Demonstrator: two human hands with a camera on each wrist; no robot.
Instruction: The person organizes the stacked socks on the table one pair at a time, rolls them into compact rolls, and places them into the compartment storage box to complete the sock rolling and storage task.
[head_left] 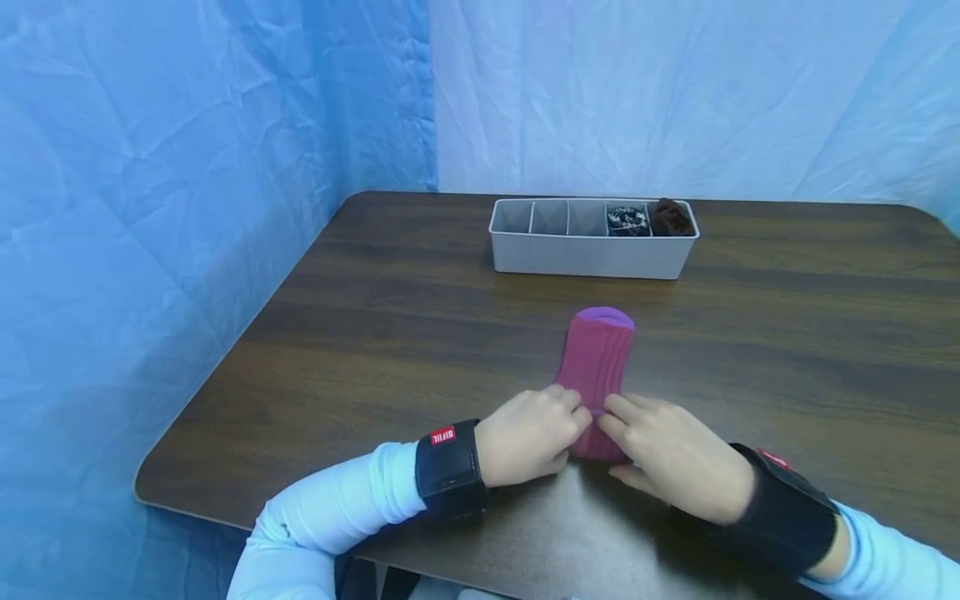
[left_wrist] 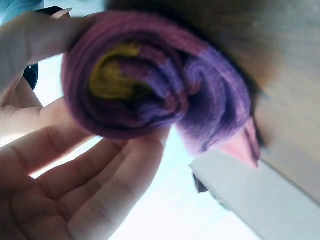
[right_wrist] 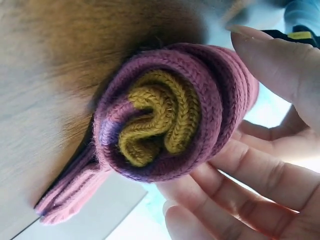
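Note:
A plum-pink ribbed sock [head_left: 597,354] lies on the table with its purple-edged end pointing away from me; its near end is rolled up. My left hand [head_left: 528,437] grips the left side of the roll with bent fingers. On the opposite side my right hand [head_left: 671,454] holds the roll, thumb on the near side. The left wrist view shows one end of the rolled sock [left_wrist: 150,80], a spiral with purple and mustard layers inside. In the right wrist view the other end of the rolled sock [right_wrist: 207,110] shows folded mustard knit at its core.
Near the table's back edge stands a long grey divided box [head_left: 588,257]. Its two right compartments hold a black-and-white patterned bundle [head_left: 627,221] and a brown bundle [head_left: 670,218]. The dark wood table [head_left: 360,333] has blue cloth walls [head_left: 187,167] behind and to the left.

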